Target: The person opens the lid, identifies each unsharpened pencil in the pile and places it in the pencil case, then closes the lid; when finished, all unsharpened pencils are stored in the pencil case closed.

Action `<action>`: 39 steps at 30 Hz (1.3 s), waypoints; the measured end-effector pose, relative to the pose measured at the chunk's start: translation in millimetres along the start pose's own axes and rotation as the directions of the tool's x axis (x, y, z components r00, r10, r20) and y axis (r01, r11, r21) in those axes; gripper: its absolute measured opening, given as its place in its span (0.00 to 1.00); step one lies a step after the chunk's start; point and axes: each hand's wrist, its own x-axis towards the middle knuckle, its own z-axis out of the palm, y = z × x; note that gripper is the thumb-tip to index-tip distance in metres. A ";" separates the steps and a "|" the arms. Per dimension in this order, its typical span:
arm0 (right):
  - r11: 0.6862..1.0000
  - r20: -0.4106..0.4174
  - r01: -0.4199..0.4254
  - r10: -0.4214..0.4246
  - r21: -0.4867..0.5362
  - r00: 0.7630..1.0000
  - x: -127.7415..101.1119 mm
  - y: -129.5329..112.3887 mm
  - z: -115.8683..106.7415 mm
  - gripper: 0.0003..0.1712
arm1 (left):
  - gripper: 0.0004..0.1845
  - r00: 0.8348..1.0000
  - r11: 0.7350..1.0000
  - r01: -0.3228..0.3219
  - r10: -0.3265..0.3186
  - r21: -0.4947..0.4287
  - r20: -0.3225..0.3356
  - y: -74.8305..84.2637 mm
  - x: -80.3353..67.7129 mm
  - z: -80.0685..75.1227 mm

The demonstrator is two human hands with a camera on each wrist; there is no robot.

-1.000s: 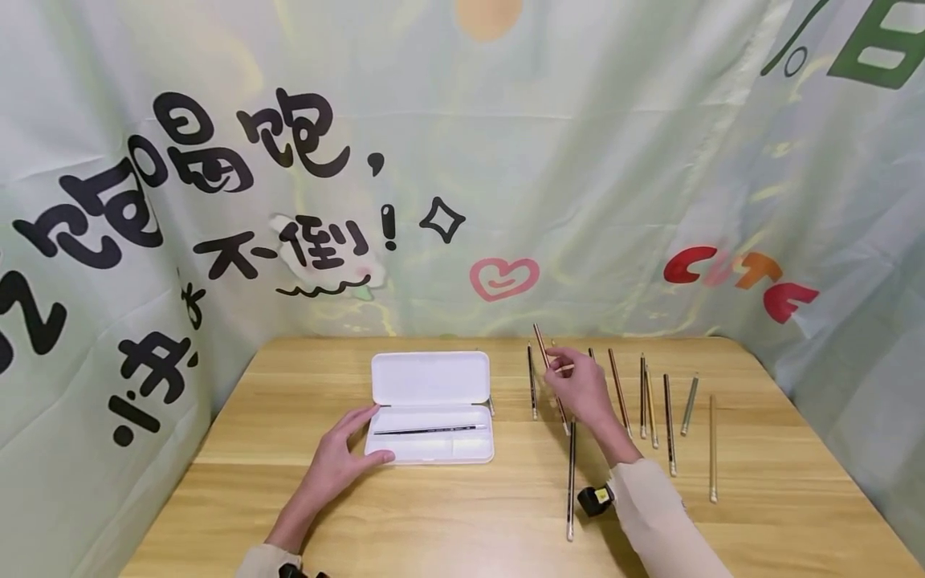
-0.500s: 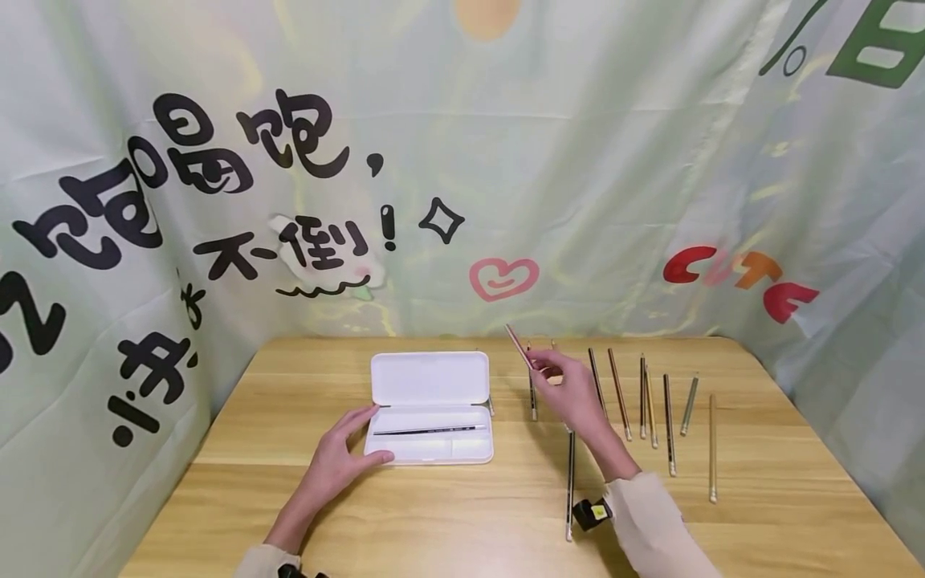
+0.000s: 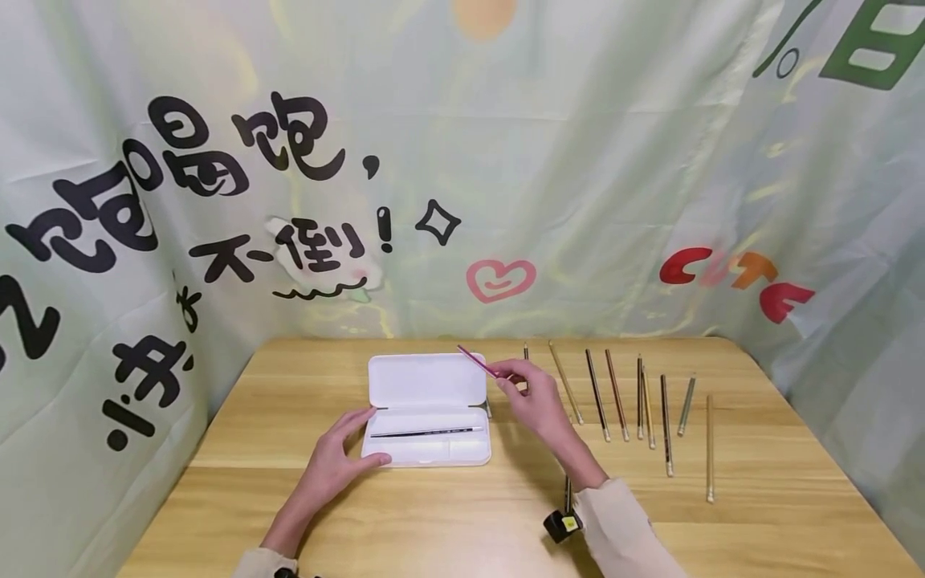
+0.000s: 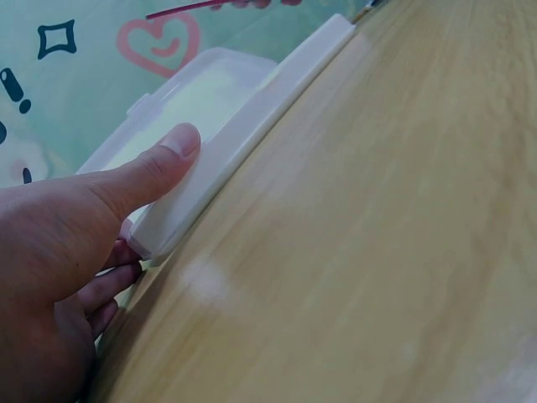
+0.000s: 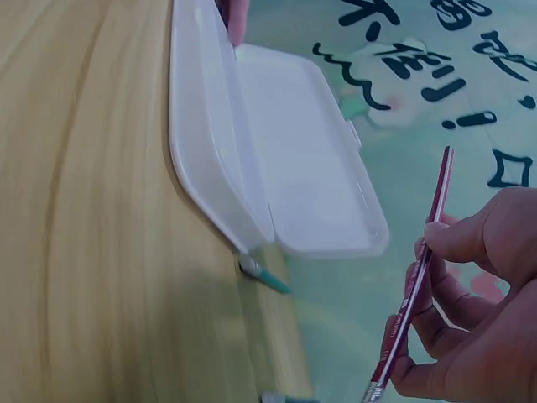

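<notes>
An open white pencil case [image 3: 428, 417] lies on the wooden table [image 3: 462, 522] with one dark pencil [image 3: 422, 432] inside its tray. My left hand [image 3: 336, 457] rests at the case's left front corner [image 4: 155, 235], thumb along the front edge and fingers by the side. My right hand [image 3: 531, 397] hovers just right of the case and pinches a red pencil [image 3: 478, 363] [image 5: 415, 285], its tip pointing up and left over the raised lid [image 5: 310, 151].
A row of several pencils [image 3: 636, 401] lies on the table's right half. Another pencil [image 3: 567, 494] shows beside my right forearm. A teal pencil end [image 5: 267, 275] pokes out behind the case. Printed fabric [image 3: 462, 160] walls the table at back and sides.
My right hand has carried the red pencil leftward from the pencil row to beside the case's lid. The left hand has stayed at the case.
</notes>
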 end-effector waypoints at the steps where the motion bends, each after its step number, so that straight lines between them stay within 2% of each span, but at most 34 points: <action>1: 1.000 0.005 0.019 -0.019 0.007 1.000 -0.4 -0.8 3.7 0.13 | 0.46 1.000 1.000 -0.001 0.001 0.004 -0.001 -0.7 -0.6 0.1; 7: 0.992 0.038 0.127 -0.128 0.024 0.991 -0.3 -7.5 24.7 0.08 | 0.46 1.000 1.000 -0.010 0.010 0.014 -0.001 -0.1 -0.5 -0.1; 12: 0.980 0.027 0.197 -0.199 0.037 0.980 3.9 -13.2 47.9 0.07 | 0.46 1.000 1.000 0.005 -0.005 0.009 -0.010 0.5 -2.7 -1.3; 18: 0.976 0.062 0.181 -0.190 0.117 0.980 3.5 -19.1 72.4 0.06 | 0.46 1.000 1.000 0.021 -0.021 0.001 -0.005 -1.8 -4.1 -0.4; 24: 0.979 0.118 0.154 -0.169 0.130 0.978 1.3 -18.1 85.3 0.08 | 0.46 1.000 1.000 0.010 -0.010 0.005 0.000 -0.1 -1.5 0.5; 28: 0.989 0.176 0.122 -0.136 0.087 0.975 1.5 -18.0 88.8 0.08 | 0.46 1.000 1.000 0.001 -0.001 0.012 -0.006 2.7 1.2 -0.1; 32: 0.992 0.229 0.125 -0.118 -0.014 0.966 3.3 -14.5 94.3 0.09 | 0.46 1.000 1.000 0.005 -0.005 0.023 -0.011 3.6 2.8 -0.1; 39: 0.971 0.320 0.150 -0.085 -0.184 0.944 0.6 -9.7 104.1 0.07 | 0.46 1.000 0.999 0.013 -0.012 0.034 -0.017 1.5 -0.3 0.5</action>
